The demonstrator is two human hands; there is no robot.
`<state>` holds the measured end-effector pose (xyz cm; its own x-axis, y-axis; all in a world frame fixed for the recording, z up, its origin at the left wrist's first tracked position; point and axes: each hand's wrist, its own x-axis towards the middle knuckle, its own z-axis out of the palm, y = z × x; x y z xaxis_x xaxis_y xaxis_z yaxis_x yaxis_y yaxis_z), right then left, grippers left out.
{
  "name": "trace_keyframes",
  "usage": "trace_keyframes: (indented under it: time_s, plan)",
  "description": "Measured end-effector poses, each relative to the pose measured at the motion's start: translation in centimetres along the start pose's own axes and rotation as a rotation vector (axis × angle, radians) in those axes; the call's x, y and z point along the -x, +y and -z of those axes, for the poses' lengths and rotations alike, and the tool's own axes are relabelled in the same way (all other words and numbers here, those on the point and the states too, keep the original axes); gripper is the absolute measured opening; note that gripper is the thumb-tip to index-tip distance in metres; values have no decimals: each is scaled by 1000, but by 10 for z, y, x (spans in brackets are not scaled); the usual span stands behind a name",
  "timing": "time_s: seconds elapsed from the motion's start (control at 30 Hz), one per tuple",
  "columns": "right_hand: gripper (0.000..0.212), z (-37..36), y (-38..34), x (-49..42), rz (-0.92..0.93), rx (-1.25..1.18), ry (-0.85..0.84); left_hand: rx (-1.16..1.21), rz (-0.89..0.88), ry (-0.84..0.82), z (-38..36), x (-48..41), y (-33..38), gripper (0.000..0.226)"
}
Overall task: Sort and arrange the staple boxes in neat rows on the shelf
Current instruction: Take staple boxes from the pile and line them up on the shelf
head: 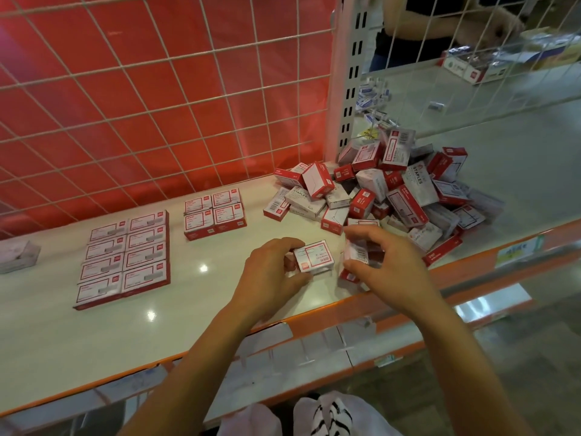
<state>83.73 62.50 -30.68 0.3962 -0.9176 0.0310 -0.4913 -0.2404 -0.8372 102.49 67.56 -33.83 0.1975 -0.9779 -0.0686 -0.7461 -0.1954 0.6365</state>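
Shelf (94,335): loose pile (408,196) at far right, unsorted. Eight-box block (124,256) left and four-box block (215,215) mid sit label-up so faces match. Left hand (270,272) curls round one box (314,258) near the front edge; right hand (386,262) pinches second box (356,251) beside the pile, likely pairing them.

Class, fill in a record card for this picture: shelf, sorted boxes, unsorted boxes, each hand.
shelf: pale top, orange front edge
sorted boxes: two-by-four block, smaller two-by-two block to its right
unsorted boxes: loose pile, right end
left hand: grips one staple box
right hand: pinches another small box beside the pile
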Motion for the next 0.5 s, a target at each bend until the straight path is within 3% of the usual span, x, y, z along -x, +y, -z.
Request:
trace_keyframes:
  time_s: [0.37,0.5]
  plan:
    - [44,-32,-14,-8,21,-83,-112,-33,115,74,25,22,-25,50]
    - [45,-47,-20,-11,11,-129,-183,-73,191,64,35,33,-35,65]
